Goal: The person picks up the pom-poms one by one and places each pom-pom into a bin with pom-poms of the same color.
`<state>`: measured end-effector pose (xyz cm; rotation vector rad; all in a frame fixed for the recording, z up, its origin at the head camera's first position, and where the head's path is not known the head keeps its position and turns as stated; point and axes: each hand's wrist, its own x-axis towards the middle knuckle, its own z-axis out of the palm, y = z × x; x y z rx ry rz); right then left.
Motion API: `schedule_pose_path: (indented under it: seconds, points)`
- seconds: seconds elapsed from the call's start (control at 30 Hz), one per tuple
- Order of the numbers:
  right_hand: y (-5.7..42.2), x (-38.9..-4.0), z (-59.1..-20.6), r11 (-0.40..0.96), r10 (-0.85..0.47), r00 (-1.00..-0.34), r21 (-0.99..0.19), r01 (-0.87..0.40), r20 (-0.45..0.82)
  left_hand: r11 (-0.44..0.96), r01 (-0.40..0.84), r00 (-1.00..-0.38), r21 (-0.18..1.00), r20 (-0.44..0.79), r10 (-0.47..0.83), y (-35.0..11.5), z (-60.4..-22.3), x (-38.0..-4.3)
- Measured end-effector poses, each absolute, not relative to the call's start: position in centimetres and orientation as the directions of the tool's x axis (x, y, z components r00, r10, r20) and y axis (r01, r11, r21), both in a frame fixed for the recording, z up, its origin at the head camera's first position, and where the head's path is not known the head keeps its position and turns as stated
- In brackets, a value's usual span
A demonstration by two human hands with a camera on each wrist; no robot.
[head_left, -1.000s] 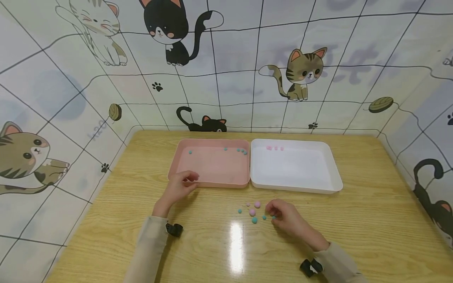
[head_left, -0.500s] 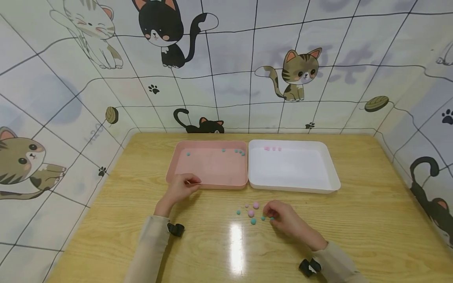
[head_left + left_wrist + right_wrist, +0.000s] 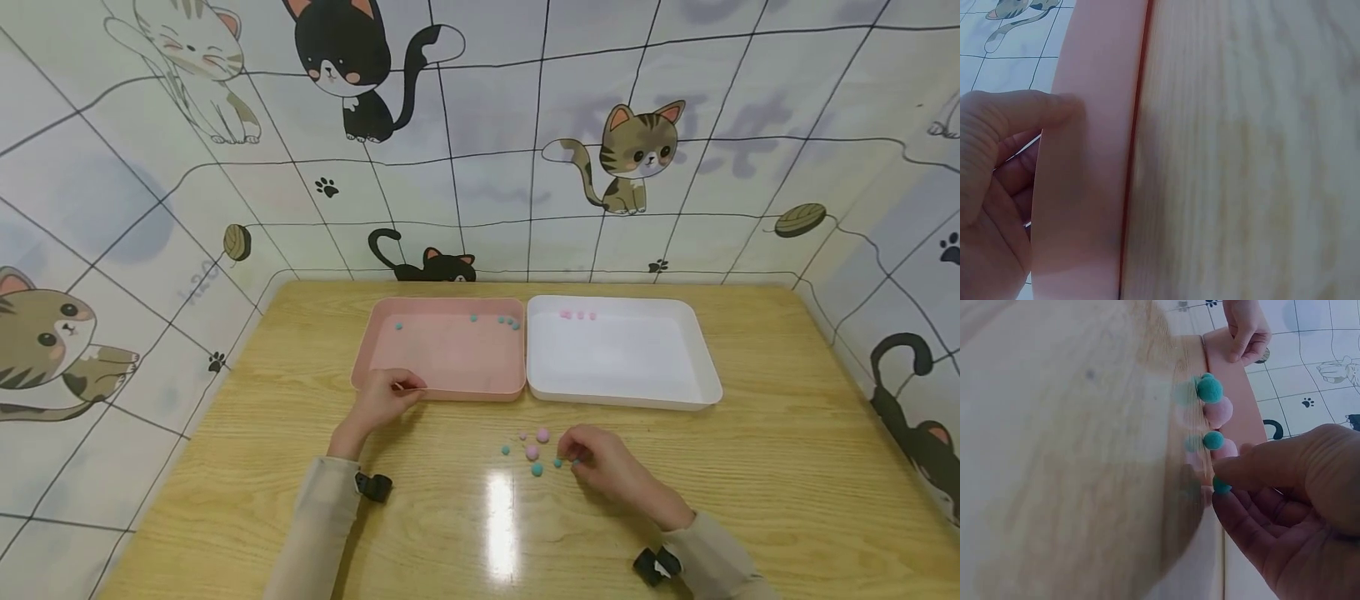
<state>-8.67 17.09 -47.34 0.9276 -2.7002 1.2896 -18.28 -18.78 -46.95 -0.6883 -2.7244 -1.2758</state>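
Observation:
My left hand (image 3: 382,400) holds the near wall of a pink tray (image 3: 465,362) at its left part. In the left wrist view, the thumb lies on the outside of the wall and the fingers are behind it. On the table in front of the trays, my right hand (image 3: 615,467) pinches a small teal pom-pom (image 3: 1220,485) between thumb and finger. Left of that hand lie loose pom-poms, among them a larger teal one (image 3: 537,469), a small teal one (image 3: 506,450) and a pink one (image 3: 542,435).
Several teal pom-poms lie near the far side of the pink tray. A white tray (image 3: 622,358) stands against its right side, with pink pom-poms (image 3: 581,315) near its far wall. A cat-patterned backdrop (image 3: 495,192) surrounds the wooden table (image 3: 780,433) at the back and sides.
The head view has shifted slightly. Both hands stay where they were, the left at the tray and the right at the small teal pom-pom.

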Motion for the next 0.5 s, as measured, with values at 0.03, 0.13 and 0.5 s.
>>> schedule_pose_path:
  seconds: [0.03, 0.13, 0.5]
  points:
    - [17.0, -8.7, -47.3, 0.482, -0.506, -0.823, -0.706, -0.519, 0.259, 0.559, 0.419, -0.898, 0.716, 0.237, 0.369, -18.8, -47.0, -18.3]
    - [16.9, -8.9, -47.0, 0.474, -0.499, -0.819, -0.702, -0.532, 0.283, 0.556, 0.423, -0.898, 0.715, 0.246, 0.366, -18.8, -47.1, -18.3]
    - [16.0, -10.6, -44.8, 0.462, -0.454, -0.833, -0.716, -0.524, 0.316, 0.578, 0.404, -0.905, 0.709, 0.217, 0.366, -18.9, -46.7, -18.2]
